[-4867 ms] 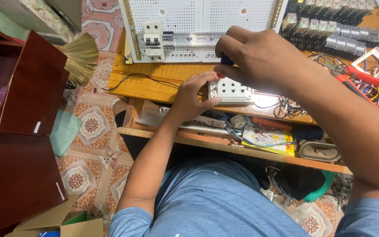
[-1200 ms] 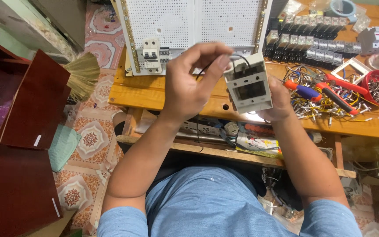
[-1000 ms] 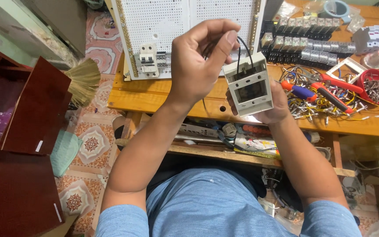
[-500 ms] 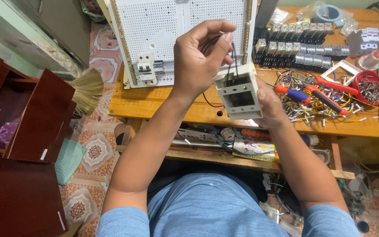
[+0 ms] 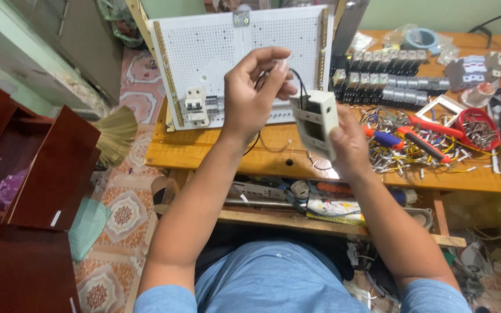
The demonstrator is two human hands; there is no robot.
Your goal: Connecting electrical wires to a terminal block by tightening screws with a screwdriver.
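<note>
My right hand (image 5: 349,139) grips a small white rectangular electrical module (image 5: 315,120) held up above the wooden workbench (image 5: 215,153). A thin black wire (image 5: 298,87) loops out of the module's top. My left hand (image 5: 253,93) is raised just left of the module, with fingertips pinched on that wire. Behind both hands stands a white perforated mounting board (image 5: 215,52) with a white circuit breaker (image 5: 195,105) on a rail at its lower left.
Rows of grey relay-like parts (image 5: 389,84), red-handled pliers (image 5: 430,130), loose wire ends and a red bowl of small parts (image 5: 478,126) lie at right. A tape roll (image 5: 421,39) sits at the back. A dark red cabinet (image 5: 24,174) and broom (image 5: 114,133) stand at left.
Earlier both hands worked low on the bench. Since then the module has been lifted and turned more edge-on to me, with my left hand staying pinched at its wire.
</note>
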